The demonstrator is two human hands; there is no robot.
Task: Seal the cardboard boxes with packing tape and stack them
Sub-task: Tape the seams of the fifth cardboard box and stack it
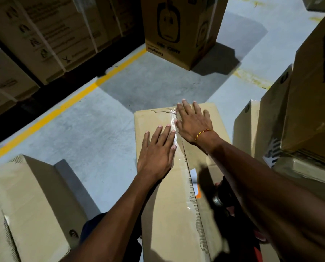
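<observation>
A long cardboard box (169,214) lies in front of me, its two top flaps meeting along the middle. Clear packing tape (174,118) runs along that seam toward the far edge. My left hand (157,150) lies flat on the left flap with straight fingers, its edge against the tape. My right hand (192,120) presses flat on the far end of the seam, fingers spread, a red and yellow thread on the wrist. A tape dispenser (222,197) with a metal roller rests on the box's right side, partly hidden under my right forearm.
Another cardboard box (25,208) stands at my lower left. A printed box (178,29) stands on the grey floor ahead. Strapped cartons (44,35) line the upper left behind a yellow floor line (63,106). Stacked boxes (308,110) rise on the right.
</observation>
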